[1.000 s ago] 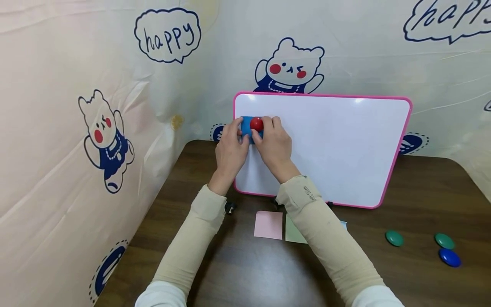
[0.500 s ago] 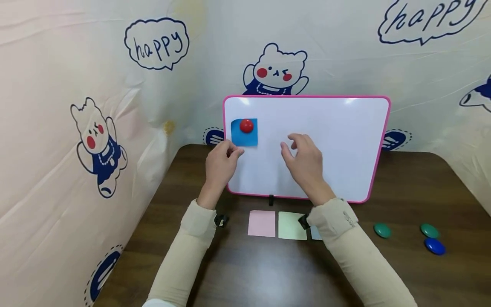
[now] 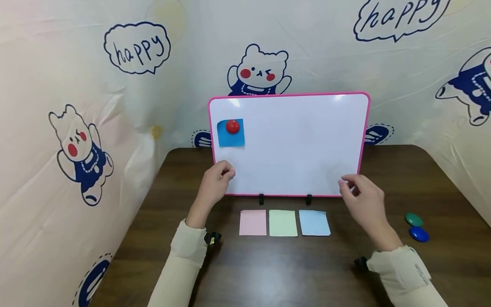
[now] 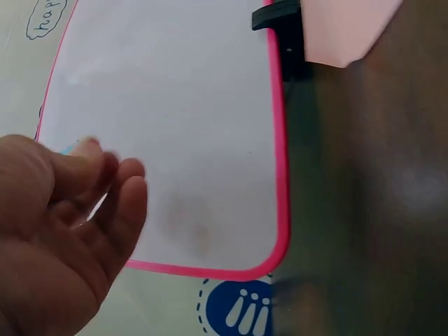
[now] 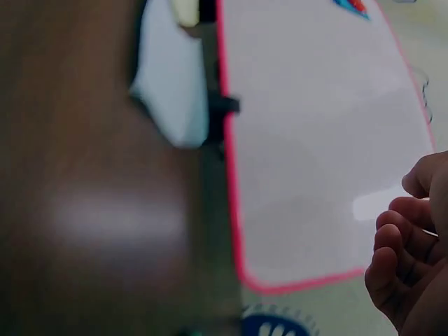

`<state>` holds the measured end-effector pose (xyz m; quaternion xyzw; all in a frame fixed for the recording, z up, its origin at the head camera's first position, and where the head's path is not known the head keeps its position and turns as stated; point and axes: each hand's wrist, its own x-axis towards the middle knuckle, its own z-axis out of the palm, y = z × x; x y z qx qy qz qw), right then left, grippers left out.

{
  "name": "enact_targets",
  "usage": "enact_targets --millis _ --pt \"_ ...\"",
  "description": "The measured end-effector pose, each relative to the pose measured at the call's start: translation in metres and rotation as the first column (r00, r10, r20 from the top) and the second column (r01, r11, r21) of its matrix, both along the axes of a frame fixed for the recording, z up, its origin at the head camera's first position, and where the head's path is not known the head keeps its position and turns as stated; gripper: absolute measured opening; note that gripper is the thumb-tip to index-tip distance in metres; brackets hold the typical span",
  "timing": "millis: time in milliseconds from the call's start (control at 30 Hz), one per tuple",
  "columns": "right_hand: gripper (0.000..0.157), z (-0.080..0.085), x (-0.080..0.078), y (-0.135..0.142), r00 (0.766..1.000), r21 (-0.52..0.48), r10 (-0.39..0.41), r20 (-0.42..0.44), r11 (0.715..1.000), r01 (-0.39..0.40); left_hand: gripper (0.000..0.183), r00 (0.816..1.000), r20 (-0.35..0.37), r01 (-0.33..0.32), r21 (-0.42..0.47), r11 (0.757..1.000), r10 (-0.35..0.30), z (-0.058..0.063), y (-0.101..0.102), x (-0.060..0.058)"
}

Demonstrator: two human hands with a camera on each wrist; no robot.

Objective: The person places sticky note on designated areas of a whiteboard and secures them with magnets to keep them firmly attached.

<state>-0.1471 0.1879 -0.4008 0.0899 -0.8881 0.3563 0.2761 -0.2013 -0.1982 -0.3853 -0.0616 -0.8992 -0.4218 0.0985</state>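
A blue square paper note (image 3: 231,140) hangs upright at upper left on the pink-framed white rectangular board (image 3: 291,145), whose long axis runs left to right, a round red magnet (image 3: 232,126) on the note's upper half; near the board's lower corners, the left hand (image 3: 215,182) and right hand (image 3: 367,202) each show a narrow, empty grip

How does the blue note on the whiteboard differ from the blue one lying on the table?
The board note is a deep, strong blue, while the table note is a pale blue. The board note is up on the whiteboard with a red magnet on it; the table note lies on the table with no magnet on it. Both are blue and roughly square.
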Motion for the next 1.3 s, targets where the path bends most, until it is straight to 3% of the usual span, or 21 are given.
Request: enact_targets --millis 67,133,200,267,367,533,600,667,733,800,900,1100,1300 --pt "0.016 -0.011 0.009 0.018 0.999 -0.002 -0.038 0.028 0.999 0.038 0.003 0.996 0.059 0.069 -0.054 0.996 -0.066 -0.001 -0.002 0.002" --pt "0.015 -0.022 0.018 0.034 0.995 0.003 -0.088 0.046 0.996 0.088 0.009 0.981 0.140 0.153 -0.120 0.981 -0.136 -0.002 -0.003 0.003" --pt "0.014 -0.032 0.024 0.049 0.989 -0.005 -0.140 0.051 0.990 0.140 0.012 0.946 0.251 0.254 -0.183 0.950 -0.205 -0.002 -0.003 0.004" --pt "0.014 -0.040 0.029 0.060 0.981 -0.019 -0.186 0.050 0.982 0.187 0.012 0.900 0.354 0.345 -0.224 0.911 -0.253 -0.003 -0.002 0.005" --pt "0.013 -0.050 0.035 0.070 0.976 -0.026 -0.216 0.028 0.976 0.217 0.009 0.852 0.446 0.418 -0.261 0.870 -0.275 -0.005 0.002 0.008" --pt "0.013 -0.067 0.039 0.082 0.976 0.167 -0.172 -0.135 0.967 0.194 0.009 0.840 0.492 0.411 -0.305 0.859 -0.227 -0.013 0.008 0.013" --pt "0.016 -0.073 0.041 0.084 0.975 0.224 -0.160 -0.154 0.956 0.192 0.011 0.836 0.505 0.410 -0.316 0.855 -0.214 -0.016 0.010 0.014" --pt "0.021 -0.079 0.043 0.085 0.982 0.231 -0.169 -0.081 0.956 0.184 0.012 0.832 0.514 0.416 -0.330 0.847 -0.208 -0.019 0.013 0.015" --pt "0.031 -0.081 0.046 0.085 0.979 0.231 -0.191 0.068 0.958 0.171 0.012 0.828 0.523 0.423 -0.343 0.839 -0.203 -0.021 0.014 0.015" --pt "0.045 -0.083 0.049 0.084 0.953 0.250 -0.210 0.218 0.956 0.153 0.013 0.824 0.531 0.429 -0.354 0.831 -0.199 -0.024 0.015 0.015" --pt "0.064 -0.083 0.050 0.084 0.910 0.293 -0.217 0.354 0.949 0.112 0.012 0.821 0.537 0.432 -0.361 0.826 -0.194 -0.028 0.016 0.015" --pt "0.072 -0.083 0.049 0.084 0.889 0.324 -0.221 0.401 0.942 0.087 0.012 0.827 0.524 0.446 -0.384 0.809 -0.207 -0.030 0.017 0.015" --pt "0.073 -0.079 0.050 0.086 0.874 0.309 -0.198 0.444 0.949 0.057 0.012 0.837 0.501 0.442 -0.379 0.813 -0.221 -0.028 0.017 0.015"
